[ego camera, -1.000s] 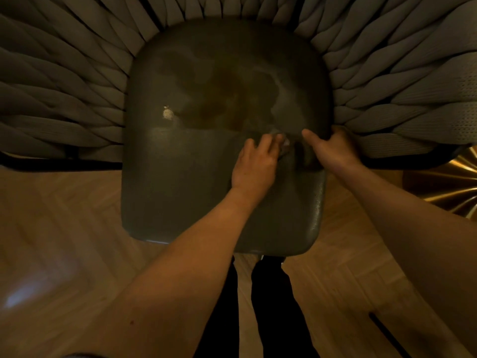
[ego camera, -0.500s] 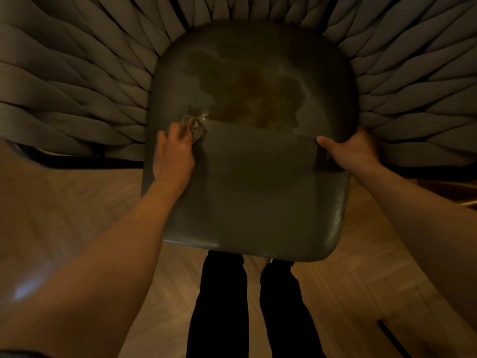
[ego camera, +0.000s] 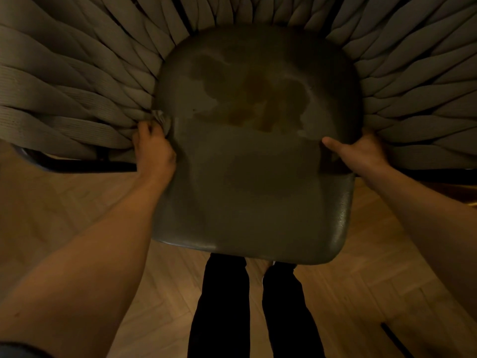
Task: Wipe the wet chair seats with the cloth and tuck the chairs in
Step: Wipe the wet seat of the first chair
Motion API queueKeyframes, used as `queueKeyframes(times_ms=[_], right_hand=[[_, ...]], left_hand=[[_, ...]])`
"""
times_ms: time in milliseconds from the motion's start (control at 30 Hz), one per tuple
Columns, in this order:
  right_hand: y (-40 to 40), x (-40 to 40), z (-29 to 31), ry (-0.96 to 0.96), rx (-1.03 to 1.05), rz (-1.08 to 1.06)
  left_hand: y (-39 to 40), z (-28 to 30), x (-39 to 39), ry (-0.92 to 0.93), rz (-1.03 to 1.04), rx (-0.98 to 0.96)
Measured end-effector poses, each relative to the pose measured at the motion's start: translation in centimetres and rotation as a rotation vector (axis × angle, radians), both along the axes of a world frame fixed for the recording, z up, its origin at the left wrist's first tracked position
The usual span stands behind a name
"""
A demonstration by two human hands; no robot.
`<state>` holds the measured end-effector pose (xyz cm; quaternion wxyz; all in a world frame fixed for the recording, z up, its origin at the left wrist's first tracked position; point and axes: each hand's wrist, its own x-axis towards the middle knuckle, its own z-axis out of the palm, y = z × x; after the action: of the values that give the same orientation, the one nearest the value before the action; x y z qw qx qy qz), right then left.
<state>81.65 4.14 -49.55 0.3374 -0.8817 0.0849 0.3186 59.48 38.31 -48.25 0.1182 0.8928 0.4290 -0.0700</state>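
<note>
At the left edge of the chair seat [ego camera: 255, 182], the left hand [ego camera: 154, 148] has its fingers curled around a bunched cloth [ego camera: 162, 119], which shows just beyond the knuckles where the seat meets the woven strap surround [ego camera: 64, 99]. Opposite, the right hand [ego camera: 361, 153] grips the seat's right edge, thumb lying on top of the surface and fingers wrapped out of sight under the rim. Between the hands, the near half of the dark seat reads matte and even. Farther back, a wet patch [ego camera: 253, 99] with an irregular outline covers the middle of the far half. Below the seat's near edge, dark trouser legs [ego camera: 224, 306] stand on a parquet floor [ego camera: 77, 202].
</note>
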Motion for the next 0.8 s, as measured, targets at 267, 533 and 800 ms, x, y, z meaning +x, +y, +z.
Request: queueKeyframes(times_ms=[267, 533, 800], right_hand=[[0.0, 0.7, 1.9, 0.098, 0.041, -0.14], [-1.9, 1.7, -0.9, 0.08, 0.183, -0.242], [-2.9, 2.2, -3.5, 0.072, 0.27, -0.245]], left_hand=[[-5.2, -0.1, 3.3, -0.09, -0.157, -0.106], [-14.0, -0.6, 7.7, -0.053, -0.315, -0.136], [-23.1, 1.1, 12.6, -0.185, -0.536, -0.138]])
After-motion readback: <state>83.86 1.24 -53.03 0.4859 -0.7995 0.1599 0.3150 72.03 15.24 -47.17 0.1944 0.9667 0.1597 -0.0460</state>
